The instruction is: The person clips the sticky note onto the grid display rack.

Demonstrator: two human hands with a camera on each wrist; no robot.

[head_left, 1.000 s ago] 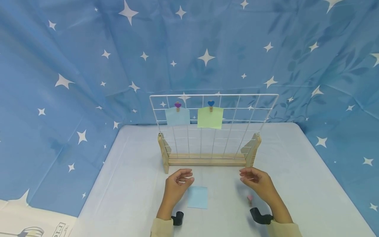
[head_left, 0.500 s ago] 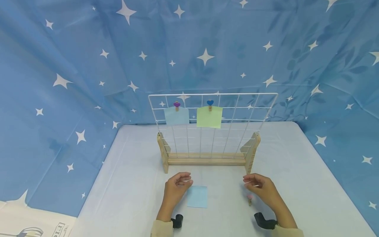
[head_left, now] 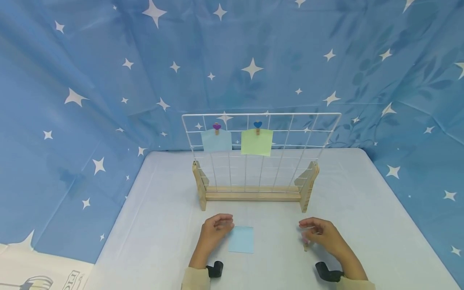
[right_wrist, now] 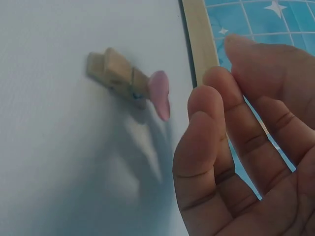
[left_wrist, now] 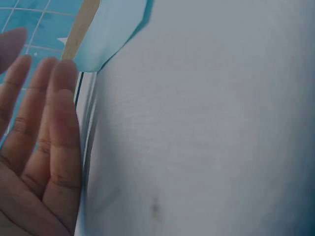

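Note:
A light blue paper note (head_left: 241, 240) lies on the white table, just right of my left hand (head_left: 214, 235). In the left wrist view that hand's fingers (left_wrist: 64, 132) are loosely bent and hold nothing, with the note (left_wrist: 108, 34) beyond the fingertips. My right hand (head_left: 324, 235) hovers over a small wooden clothespin (head_left: 306, 246) with a pink heart, partly covering it in the head view. Seen from the right wrist, the clothespin (right_wrist: 118, 73) lies on the table apart from the relaxed fingers (right_wrist: 197, 142), which grip nothing.
Behind the hands stands a white wire grid (head_left: 293, 114) on a wooden base (head_left: 253, 196). A blue note (head_left: 216, 141) hangs from it by a purple-heart clothespin (head_left: 216, 127). Beside it a green note (head_left: 256, 144) hangs under a blue-heart clothespin (head_left: 257, 125). A starry blue cloth surrounds the table.
My right hand has drawn back toward me and slightly right, down over the pink clothespin. My left hand has lowered a little. The blue note on the table has stayed in place.

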